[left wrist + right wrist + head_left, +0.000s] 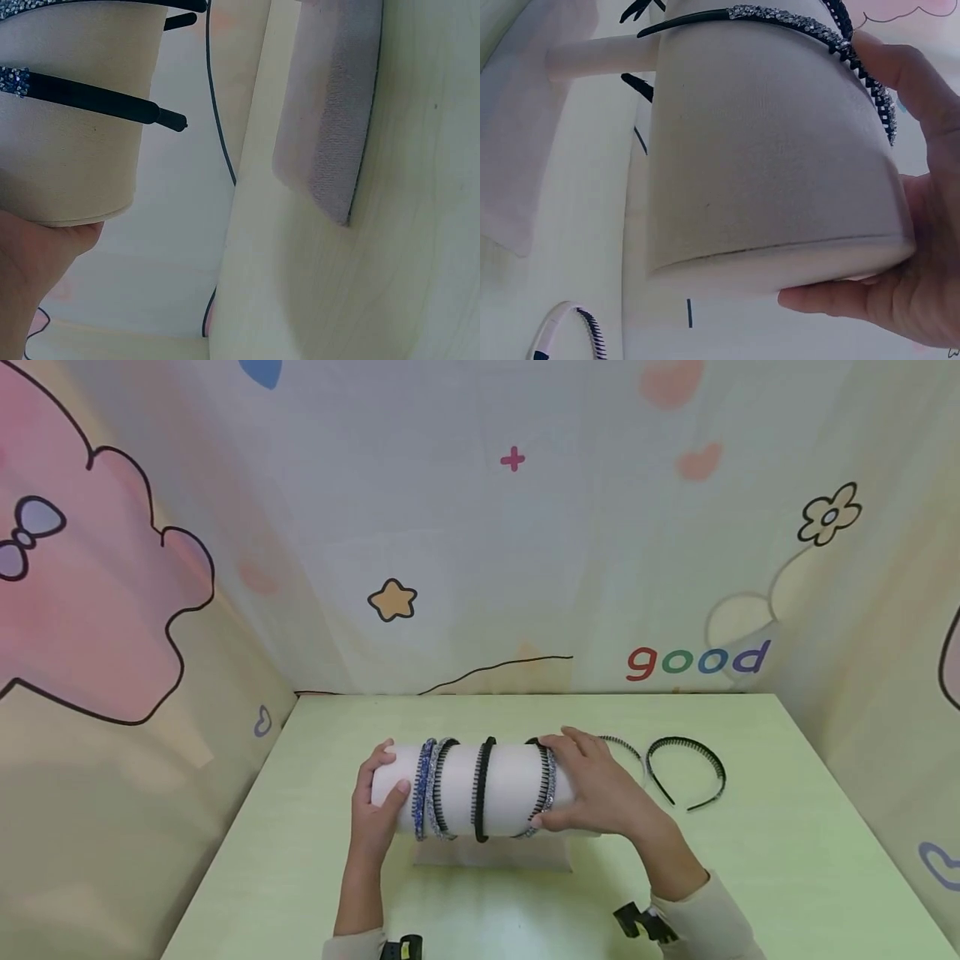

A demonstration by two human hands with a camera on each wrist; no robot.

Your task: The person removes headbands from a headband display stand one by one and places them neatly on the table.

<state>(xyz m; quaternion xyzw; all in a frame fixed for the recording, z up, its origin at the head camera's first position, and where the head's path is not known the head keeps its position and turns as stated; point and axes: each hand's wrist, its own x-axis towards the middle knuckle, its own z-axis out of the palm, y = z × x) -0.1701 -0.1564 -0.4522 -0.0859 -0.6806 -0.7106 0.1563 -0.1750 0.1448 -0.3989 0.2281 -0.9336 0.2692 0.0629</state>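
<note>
A white cylindrical headband stand [513, 789] lies level above its grey base [491, 853]. My left hand [371, 818] grips its left end, thumb in front, fingers behind. On the cylinder sit a blue glitter headband [422, 789], a silver one [432, 793] beside it, and a black headband [483, 789] near the middle. My right hand [600, 785] holds a silver glitter headband [551, 781] near the right end, fingertips above and thumb below. In the right wrist view, a finger touches that glitter headband [784, 16], while another lies under the cylinder's end.
On the light table [772, 860], right of the stand, lies a black toothed headband [722, 768]. Another headband [621, 742] is partly hidden behind my right hand. The stand's post [604, 58] joins cylinder and base. A printed curtain [465, 527] hangs behind and along both sides.
</note>
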